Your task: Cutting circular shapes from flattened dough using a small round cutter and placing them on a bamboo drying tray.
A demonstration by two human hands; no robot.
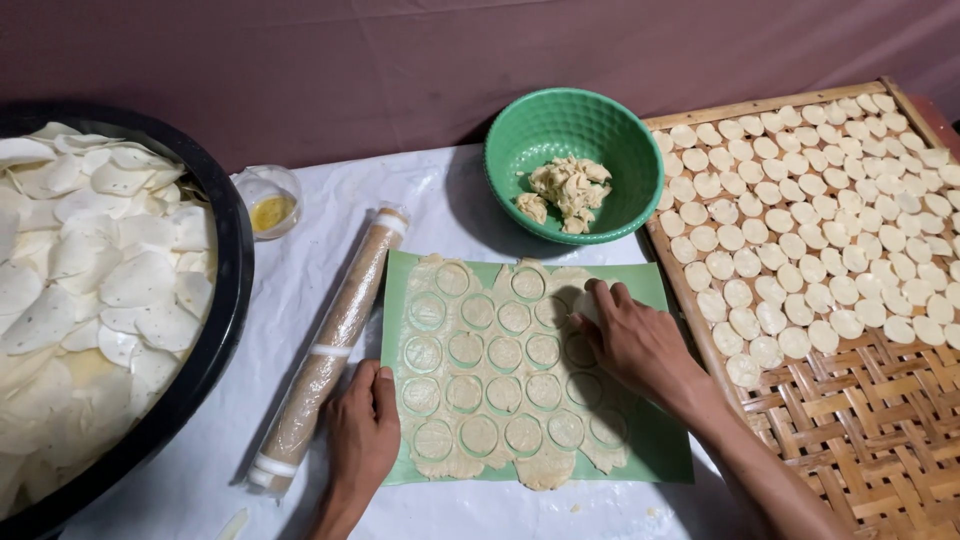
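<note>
Left hand flat, fingers together, pressing green mat edge, wrapped rolling pin just left, dough sheet scored with circles to its right, right hand fingertips pinching one cut round, woven tray of rounds beyond, green bowl of scraps farthest.

The right hand rests on a rolled dough sheet scored with circles, fingertips at its upper right edge. The left hand presses the green mat beside a plastic-wrapped rolling pin. A woven bamboo tray holds cut dough rounds.
</note>
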